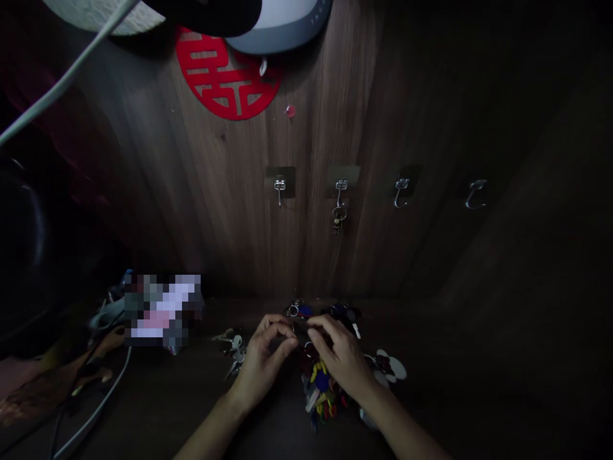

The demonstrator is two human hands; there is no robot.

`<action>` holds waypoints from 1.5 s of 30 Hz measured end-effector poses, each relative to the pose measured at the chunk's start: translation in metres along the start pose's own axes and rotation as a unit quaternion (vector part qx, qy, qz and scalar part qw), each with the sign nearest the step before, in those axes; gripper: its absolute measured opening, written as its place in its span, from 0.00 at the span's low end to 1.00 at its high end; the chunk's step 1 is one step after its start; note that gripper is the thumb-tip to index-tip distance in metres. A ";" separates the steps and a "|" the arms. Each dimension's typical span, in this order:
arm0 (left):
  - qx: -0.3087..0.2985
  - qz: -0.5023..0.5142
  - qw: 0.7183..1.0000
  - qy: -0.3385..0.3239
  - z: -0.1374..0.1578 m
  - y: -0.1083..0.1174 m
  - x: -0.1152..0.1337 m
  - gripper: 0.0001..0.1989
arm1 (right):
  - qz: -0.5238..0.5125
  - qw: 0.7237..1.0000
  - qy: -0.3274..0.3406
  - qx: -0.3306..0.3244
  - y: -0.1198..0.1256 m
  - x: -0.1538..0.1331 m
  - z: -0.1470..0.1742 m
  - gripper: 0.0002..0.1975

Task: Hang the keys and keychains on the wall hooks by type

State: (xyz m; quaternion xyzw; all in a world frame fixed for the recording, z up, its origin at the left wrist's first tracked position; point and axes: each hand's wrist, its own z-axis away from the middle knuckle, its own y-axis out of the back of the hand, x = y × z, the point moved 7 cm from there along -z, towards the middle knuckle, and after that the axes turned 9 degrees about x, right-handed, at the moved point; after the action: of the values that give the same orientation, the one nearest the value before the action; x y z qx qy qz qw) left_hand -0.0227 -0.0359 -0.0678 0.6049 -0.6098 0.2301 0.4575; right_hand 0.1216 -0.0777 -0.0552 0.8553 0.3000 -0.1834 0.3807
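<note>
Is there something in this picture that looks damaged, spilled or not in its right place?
Nothing looks clearly damaged or spilled, though the light is dim. One odd spot: the pixelated patch left of the keys, because its blocks hide whatever is there.

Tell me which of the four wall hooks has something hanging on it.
The second hook from the left: it alone carries a ring with a small figure dangling from it.
</note>
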 end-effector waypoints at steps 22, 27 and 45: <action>-0.013 -0.107 0.993 -0.054 0.000 -0.003 0.000 0.07 | 0.052 0.984 0.161 0.059 0.005 -0.017 0.003 0.11; -0.009 -0.103 0.993 -0.061 0.000 -0.002 0.001 0.07 | 0.047 0.985 0.159 0.042 0.001 -0.015 0.004 0.11; 0.034 0.056 0.996 0.059 -0.004 -0.005 -0.005 0.12 | -0.020 0.996 0.081 0.009 0.005 -0.017 0.004 0.04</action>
State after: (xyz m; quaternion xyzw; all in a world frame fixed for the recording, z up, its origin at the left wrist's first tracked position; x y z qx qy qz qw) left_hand -0.0179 -0.0309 -0.0717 0.5702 -0.6069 0.3112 0.4580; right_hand 0.1117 -0.0903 -0.0456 0.8646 0.3451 -0.1235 0.3437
